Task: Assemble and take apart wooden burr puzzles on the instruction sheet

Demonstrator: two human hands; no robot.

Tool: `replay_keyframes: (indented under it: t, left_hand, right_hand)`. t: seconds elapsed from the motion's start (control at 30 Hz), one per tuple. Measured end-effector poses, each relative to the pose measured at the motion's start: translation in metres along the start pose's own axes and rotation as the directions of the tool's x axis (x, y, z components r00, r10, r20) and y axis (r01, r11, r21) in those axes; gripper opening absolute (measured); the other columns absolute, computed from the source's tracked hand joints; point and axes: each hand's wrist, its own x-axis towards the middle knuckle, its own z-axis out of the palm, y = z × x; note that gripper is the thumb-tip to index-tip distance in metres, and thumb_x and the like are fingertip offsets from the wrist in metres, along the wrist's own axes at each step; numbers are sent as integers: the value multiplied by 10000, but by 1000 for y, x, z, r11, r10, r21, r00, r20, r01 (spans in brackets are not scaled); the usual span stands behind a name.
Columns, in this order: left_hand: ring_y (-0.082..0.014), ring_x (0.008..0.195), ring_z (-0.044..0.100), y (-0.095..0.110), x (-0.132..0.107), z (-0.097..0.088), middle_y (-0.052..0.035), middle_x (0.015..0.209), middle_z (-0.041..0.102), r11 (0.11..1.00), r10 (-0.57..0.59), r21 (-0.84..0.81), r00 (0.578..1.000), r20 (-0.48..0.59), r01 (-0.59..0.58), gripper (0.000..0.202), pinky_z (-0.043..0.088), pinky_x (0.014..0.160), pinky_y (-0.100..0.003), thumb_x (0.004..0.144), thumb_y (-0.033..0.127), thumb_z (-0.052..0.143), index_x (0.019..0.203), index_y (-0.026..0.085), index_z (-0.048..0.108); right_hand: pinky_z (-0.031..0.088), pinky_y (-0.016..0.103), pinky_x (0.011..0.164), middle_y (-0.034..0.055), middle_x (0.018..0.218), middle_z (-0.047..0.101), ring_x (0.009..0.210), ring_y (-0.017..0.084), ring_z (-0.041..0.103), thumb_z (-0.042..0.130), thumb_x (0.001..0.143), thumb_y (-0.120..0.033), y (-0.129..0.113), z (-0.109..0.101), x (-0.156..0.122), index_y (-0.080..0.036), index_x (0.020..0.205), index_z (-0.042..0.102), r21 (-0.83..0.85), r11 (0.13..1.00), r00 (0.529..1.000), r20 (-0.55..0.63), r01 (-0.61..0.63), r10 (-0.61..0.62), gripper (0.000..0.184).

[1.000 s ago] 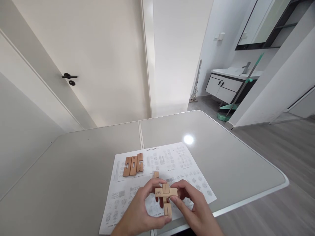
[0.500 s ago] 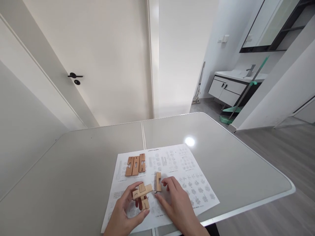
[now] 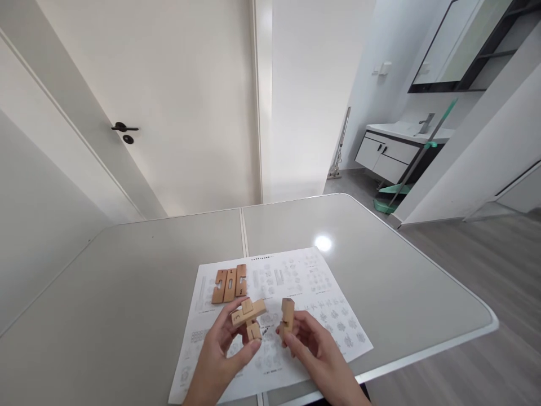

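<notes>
My left hand (image 3: 226, 344) is closed around a cluster of interlocked wooden puzzle pieces (image 3: 249, 316) marked with pen, a "3" among the marks. A single notched wooden puzzle piece (image 3: 287, 316) stands upright in my right hand (image 3: 313, 341), pinched between thumb and fingers. A small gap separates it from the cluster. Both hands are above a printed instruction sheet (image 3: 270, 361) covered in small diagrams. On its upper left lie three flat reddish wooden pieces (image 3: 229, 285) side by side, two with side notches and the middle one with a slot.
The sheet rests on a grey folding table (image 3: 139, 304) with a pale rim and a centre seam. Behind it is a white door (image 3: 190, 101) with a black handle. At the right are a sink cabinet (image 3: 391, 152) and a green broom and dustpan (image 3: 384, 206).
My right hand has taken hold of the notched piece that stood by its fingers and lifted it toward the right. The cluster in my left hand has risen and turned slightly.
</notes>
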Motion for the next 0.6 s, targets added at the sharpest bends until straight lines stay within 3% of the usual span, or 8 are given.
replay_keyframes:
  t: [0.2, 0.4, 0.6]
  left_hand:
    - [-213, 917, 681, 11, 4, 26, -68, 1095, 730, 1000, 6, 1, 993, 118, -6, 638, 568, 878, -315, 782, 414, 802, 1354, 252, 569]
    - [-169, 799, 616, 9, 4, 32, -51, 1058, 697, 999, 20, 37, 984, 178, -27, 573, 568, 826, -308, 821, 356, 770, 1345, 267, 557]
    - [-176, 771, 624, 11, 2, 32, -28, 982, 690, 980, 71, 172, 983, 168, -100, 560, 570, 808, -320, 823, 306, 751, 1345, 280, 550]
  right_hand:
    - [560, 363, 779, 87, 947, 744, 839, 249, 686, 705, 884, -641, -1, 11, -1, -206, 1059, 683, 176, 984, 996, -88, 19, -3, 469]
    - [567, 402, 910, 66, 929, 737, 948, 277, 705, 643, 916, -670, -9, 11, 1, -220, 931, 700, 215, 976, 995, -98, 29, -8, 454]
    - [505, 484, 1075, 108, 1107, 746, 1122, 317, 682, 498, 948, -752, -5, 2, 1, -207, 1086, 747, 360, 927, 990, -48, -104, 130, 615]
